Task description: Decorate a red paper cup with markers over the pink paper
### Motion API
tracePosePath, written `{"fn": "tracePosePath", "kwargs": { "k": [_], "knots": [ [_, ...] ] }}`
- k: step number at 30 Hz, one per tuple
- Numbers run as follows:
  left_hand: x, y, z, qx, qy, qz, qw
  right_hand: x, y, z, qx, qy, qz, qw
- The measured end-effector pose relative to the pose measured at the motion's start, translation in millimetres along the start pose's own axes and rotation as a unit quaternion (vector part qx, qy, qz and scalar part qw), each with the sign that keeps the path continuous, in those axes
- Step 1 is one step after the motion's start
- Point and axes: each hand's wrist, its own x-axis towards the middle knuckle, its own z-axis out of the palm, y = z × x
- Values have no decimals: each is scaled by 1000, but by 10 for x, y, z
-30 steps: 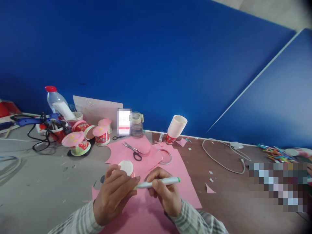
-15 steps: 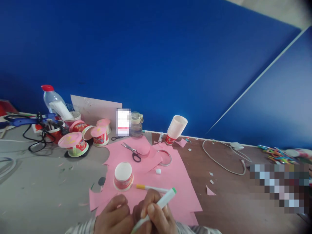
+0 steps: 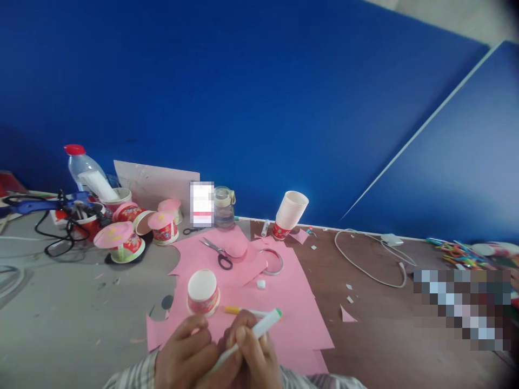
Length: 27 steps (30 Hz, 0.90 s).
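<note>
A white marker [image 3: 265, 324] with a green end slants through the closed fingers of my right hand [image 3: 253, 354]. Its lower end points down and left, against my left hand [image 3: 186, 351]. The left fingers are curled in; whatever they may grip is hidden. Both hands touch each other above pink paper [image 3: 292, 292]. Just beyond them a paper cup [image 3: 203, 292] stands upside down, red-printed with a white base. Another marker [image 3: 233, 310] with a yellow end lies behind my right hand. Black-handled scissors [image 3: 223, 260] and a roll of tape [image 3: 279, 265] rest on the paper.
A stack of paper cups [image 3: 290, 213] leans at the back by the blue partition [image 3: 259, 108]. A water bottle [image 3: 224, 208] stands left of it. Several cups with pink paper tops [image 3: 162, 220] are at the left. A white cable [image 3: 344, 265] and paper scraps lie right.
The marker and my right hand have shifted slightly left, with the green end a little lower on the left. The whole view has moved slightly. My grip looks the same.
</note>
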Motion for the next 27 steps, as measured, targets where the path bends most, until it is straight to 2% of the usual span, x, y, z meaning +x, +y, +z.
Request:
{"fn": "tracePosePath", "kwargs": {
  "k": [2, 5, 7, 9, 11, 13, 16, 18, 19, 20, 21, 23, 24, 26, 27],
  "knots": [
    [80, -84, -47, -16, -23, 3, 1000, 120, -68, -68, -18, -38, 19, 999],
    [71, -203, -58, -16, 31, -42, 999, 309, -178, -149, -12, -30, -5, 999],
    [31, -271, -56, -51, 49, -126, 989, 433, -244, -180, 11, 1, -27, 1000],
    [5, -330, -55, -94, 76, -242, 963, 541, -295, -197, 35, 25, -28, 999],
    [4, -377, -54, -105, 128, -314, 935, 618, -327, -208, 47, 45, -28, 997],
    [21, -407, -57, -98, 150, -329, 927, 661, -336, -219, 52, 57, -26, 997],
    [67, -420, -96, -78, 125, -293, 945, 682, -315, -238, 52, 60, -30, 996],
    [120, -406, -155, -86, 77, -265, 957, 689, -287, -256, 49, 62, -37, 996],
    [154, -390, -192, -97, 35, -254, 962, 694, -271, -267, 46, 63, -40, 996],
    [189, -367, -230, -114, -23, -239, 964, 700, -255, -279, 42, 64, -42, 996],
    [223, -335, -264, -121, -104, -226, 961, 707, -239, -291, 38, 66, -44, 996],
    [266, -250, -299, -132, -280, -199, 930, 722, -208, -316, 29, 67, -46, 996],
    [268, -201, -293, -124, -340, -191, 912, 729, -193, -328, 25, 67, -47, 996],
    [226, -112, -229, -71, -431, -223, 871, 741, -165, -351, 17, 67, -46, 997],
    [184, -78, -176, -34, -454, -256, 853, 746, -152, -361, 14, 67, -46, 997]
  ]
}}
